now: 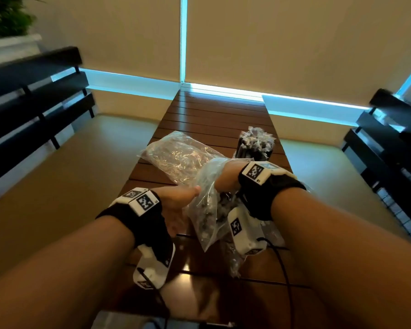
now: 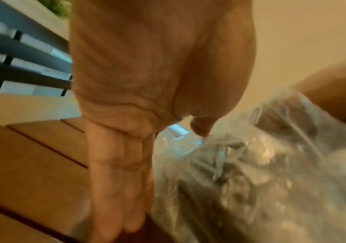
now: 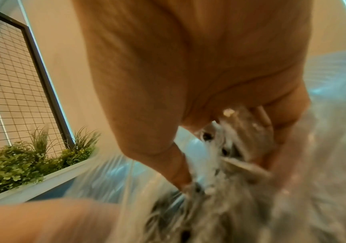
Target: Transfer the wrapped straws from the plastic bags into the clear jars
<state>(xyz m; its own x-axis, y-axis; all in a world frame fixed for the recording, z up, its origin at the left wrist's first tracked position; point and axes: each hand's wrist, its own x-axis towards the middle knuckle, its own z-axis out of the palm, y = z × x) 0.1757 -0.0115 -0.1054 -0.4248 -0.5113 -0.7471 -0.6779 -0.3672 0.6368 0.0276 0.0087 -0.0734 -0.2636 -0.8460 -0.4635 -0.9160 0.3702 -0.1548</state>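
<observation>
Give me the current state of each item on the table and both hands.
Near plastic bag: open, held upright, right hand inside.
Wrapped straws: bunch gripped inside the near bag.
Far plastic bag: lying flat on the table.
Jar: upright, filled with straws.
Left hand: fingers straight, against the near bag.
Right hand: inside the bag, gripping straws.

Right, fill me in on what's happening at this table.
A person is emptying wrapped straws out of a clear plastic bag at a brown slatted wooden table. The right hand is pushed inside the bag's mouth, its fingers curled round a bundle of wrapped straws. The left hand lies flat against the bag's outside, steadying it. A second crinkled plastic bag lies further back, beside a clear jar already stuffed with straws.
</observation>
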